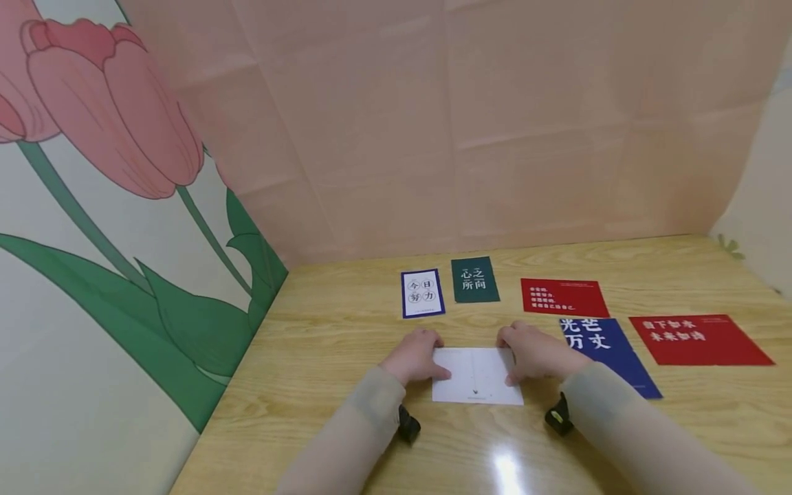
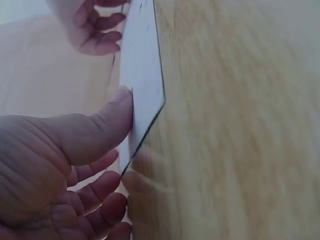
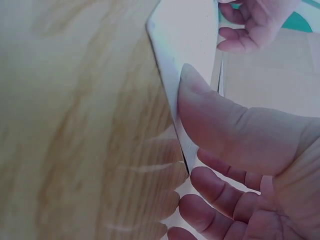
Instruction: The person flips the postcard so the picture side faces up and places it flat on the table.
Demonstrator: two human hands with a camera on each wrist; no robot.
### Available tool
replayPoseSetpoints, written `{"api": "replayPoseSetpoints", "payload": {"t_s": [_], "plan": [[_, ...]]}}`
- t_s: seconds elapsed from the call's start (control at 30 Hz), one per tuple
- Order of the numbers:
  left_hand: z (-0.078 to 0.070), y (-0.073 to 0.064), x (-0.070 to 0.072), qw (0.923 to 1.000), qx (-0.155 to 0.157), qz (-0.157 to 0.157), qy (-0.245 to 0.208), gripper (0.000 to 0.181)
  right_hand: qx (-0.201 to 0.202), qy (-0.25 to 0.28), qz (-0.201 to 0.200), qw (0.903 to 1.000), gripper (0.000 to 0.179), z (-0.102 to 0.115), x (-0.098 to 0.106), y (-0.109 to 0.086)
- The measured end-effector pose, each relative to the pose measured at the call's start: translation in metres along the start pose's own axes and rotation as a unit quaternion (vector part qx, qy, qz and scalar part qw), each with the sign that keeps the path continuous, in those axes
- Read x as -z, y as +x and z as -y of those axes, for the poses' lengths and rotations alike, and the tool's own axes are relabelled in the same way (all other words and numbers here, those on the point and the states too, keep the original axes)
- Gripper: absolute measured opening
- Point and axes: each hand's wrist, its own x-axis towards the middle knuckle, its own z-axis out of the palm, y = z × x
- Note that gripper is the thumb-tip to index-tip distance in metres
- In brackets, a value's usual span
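Note:
A white postcard (image 1: 475,378) lies blank-looking side up in front of the person, with a faint line down its middle and a small dark mark near its lower edge. At its left end the left hand (image 1: 419,356) holds it, thumb (image 2: 112,117) on top and fingers curled at the edge. The right hand (image 1: 537,352) grips the opposite end the same way, its thumb (image 3: 210,107) on the white face. Both wrist views show the postcard (image 2: 142,65) edge-on, close over the wooden surface. The side facing down is hidden.
Beyond the hands are a blue-bordered white card (image 1: 423,309) and a green card (image 1: 475,292). To the right lie two red cards (image 1: 588,289) and a blue card (image 1: 625,375), partly behind the right forearm. The wooden table (image 1: 297,385) meets a pink-draped wall (image 1: 383,151).

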Motion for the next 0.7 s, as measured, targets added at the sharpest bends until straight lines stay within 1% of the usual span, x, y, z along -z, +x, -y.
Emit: {"api": "replayPoseSetpoints", "payload": {"t_s": [0.1, 0.23, 0.53, 0.7], "plan": [[0.001, 0.004, -0.001, 0.9999, 0.009, 0.006, -0.012, 0.052, -0.003, 0.003, 0.003, 1.0, 0.063, 0.001, 0.0, 0.0], [0.0, 0.007, 0.0, 0.9997, 0.019, 0.011, -0.014, 0.05, -0.008, 0.004, 0.005, 0.9999, 0.062, 0.002, 0.0, 0.0], [-0.008, 0.008, 0.003, 0.9995, 0.026, 0.013, 0.016, 0.048, -0.015, 0.008, 0.006, 0.9998, 0.063, 0.003, 0.002, 0.0], [-0.009, 0.01, 0.003, 0.9991, 0.029, 0.021, 0.021, 0.048, -0.023, 0.018, 0.012, 0.9995, 0.063, 0.002, 0.0, 0.001]]}}
